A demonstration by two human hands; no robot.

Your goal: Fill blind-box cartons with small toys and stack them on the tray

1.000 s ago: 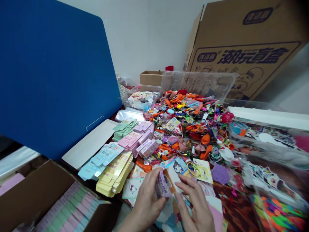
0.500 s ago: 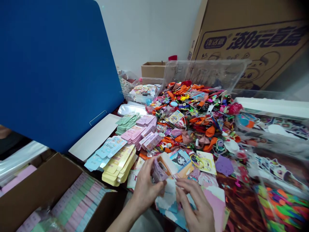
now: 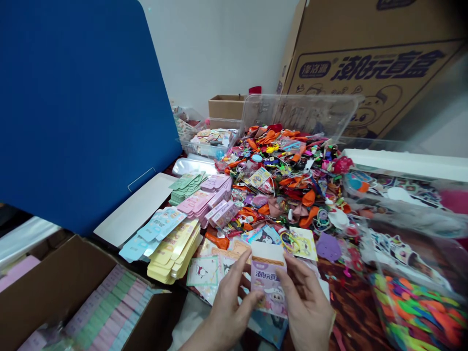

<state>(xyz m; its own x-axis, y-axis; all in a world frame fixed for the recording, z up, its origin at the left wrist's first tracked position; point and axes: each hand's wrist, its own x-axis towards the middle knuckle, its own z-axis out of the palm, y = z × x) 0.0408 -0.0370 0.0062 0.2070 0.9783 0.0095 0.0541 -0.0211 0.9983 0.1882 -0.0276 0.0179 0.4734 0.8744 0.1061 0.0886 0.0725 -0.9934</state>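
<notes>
Both my hands hold a small purple printed card box [image 3: 268, 287] upright, low in the middle of the head view. Its white top flap [image 3: 268, 252] stands up. My left hand [image 3: 234, 297] grips the left side with the thumb on the front. My right hand [image 3: 305, 297] wraps the right side, its thumb also on the printed face. Beneath the hands lies a blue printed sheet [image 3: 269, 329], partly hidden. Just beyond are cartoon cards [image 3: 203, 271] and a card with a black cartoon figure [image 3: 263, 236].
Flat yellow cartons [image 3: 177, 248], blue cartons [image 3: 153, 231], green cartons [image 3: 188, 186] and pink cartons [image 3: 199, 202] lie left. A heap of small toys [image 3: 285, 175] fills the middle. Clear bins [image 3: 420, 302] stand right, an open cardboard box [image 3: 62, 292] lower left, a blue board [image 3: 84, 112] behind.
The purple box has turned upright, its printed front now facing me. My right hand has moved from the pale paper below to the box's right side. The view has shifted slightly right.
</notes>
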